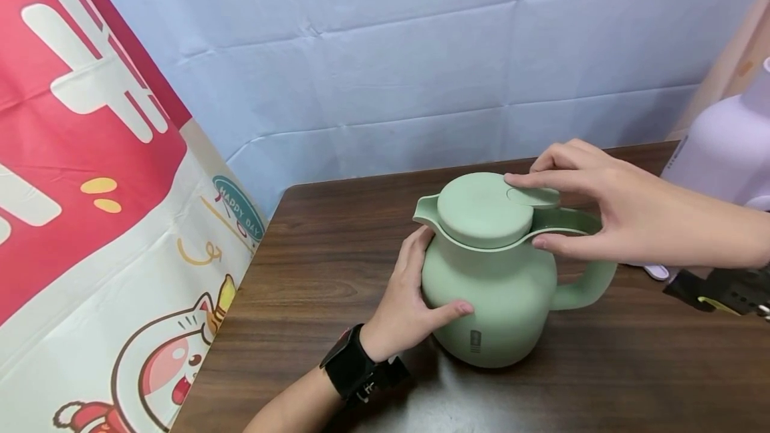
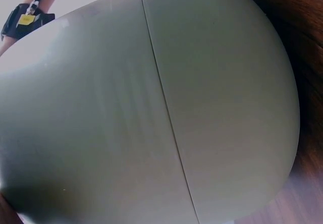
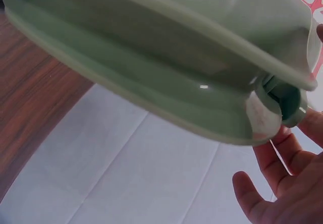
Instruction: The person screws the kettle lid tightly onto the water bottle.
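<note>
A light green thermos jug (image 1: 490, 286) stands upright on the table, its round lid (image 1: 484, 211) seated in the top. The left hand (image 1: 412, 299) grips the jug's belly from the left, thumb across the front and fingers around the far side. From the right, the right hand (image 1: 592, 202) reaches over the jug handle (image 1: 592, 286), with a forefinger on the lid's tab and the thumb by the rim. Close up in the left wrist view, the jug body (image 2: 151, 103) hides the left hand. Right-hand fingers (image 3: 282, 158) show at the lid tab in the right wrist view, thumb spread apart.
A lilac bottle (image 1: 722, 146) stands at the right, behind the right forearm. The dark wood table (image 1: 313, 272) ends at a pale blue cloth (image 1: 361, 52) behind and a printed cartoon cloth (image 1: 144, 286) at the left.
</note>
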`<state>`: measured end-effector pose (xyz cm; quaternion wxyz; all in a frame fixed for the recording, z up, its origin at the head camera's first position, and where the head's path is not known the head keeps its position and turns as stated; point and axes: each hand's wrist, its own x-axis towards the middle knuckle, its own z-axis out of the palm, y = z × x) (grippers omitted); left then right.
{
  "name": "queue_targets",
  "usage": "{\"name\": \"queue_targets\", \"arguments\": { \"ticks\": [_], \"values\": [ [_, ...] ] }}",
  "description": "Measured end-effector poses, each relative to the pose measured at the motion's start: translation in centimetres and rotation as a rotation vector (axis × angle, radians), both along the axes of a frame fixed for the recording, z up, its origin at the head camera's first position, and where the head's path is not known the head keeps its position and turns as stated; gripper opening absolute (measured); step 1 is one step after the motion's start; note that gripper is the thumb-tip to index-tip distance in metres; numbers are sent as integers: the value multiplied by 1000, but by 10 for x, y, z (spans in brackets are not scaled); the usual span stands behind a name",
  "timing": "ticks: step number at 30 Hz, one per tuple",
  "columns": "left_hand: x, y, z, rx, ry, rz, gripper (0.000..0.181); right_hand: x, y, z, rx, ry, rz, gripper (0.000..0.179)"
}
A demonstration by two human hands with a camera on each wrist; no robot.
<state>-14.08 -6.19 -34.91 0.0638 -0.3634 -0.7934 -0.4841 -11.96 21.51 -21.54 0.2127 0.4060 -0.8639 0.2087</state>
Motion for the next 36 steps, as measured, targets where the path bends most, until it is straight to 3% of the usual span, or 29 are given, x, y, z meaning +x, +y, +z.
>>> {"name": "queue_targets", "arguments": {
  "ticks": [4,13,23,31,36],
  "values": [
    [-1,0,0,3,3,0,97,1,2,2,-2,1,35,66],
    [-2,0,0,7,37,-2,95,6,5,14,-32,-170,78,60],
    [-3,0,-1,6,65,-2,95,1,-6,4,-67,-138,216,50],
    [-3,1,-1,7,54,9,95,-4,-13,6,-40,-45,223,45],
    [-3,2,0,3,43,17,96,-9,-17,12,63,-27,188,61]
  ]
}}
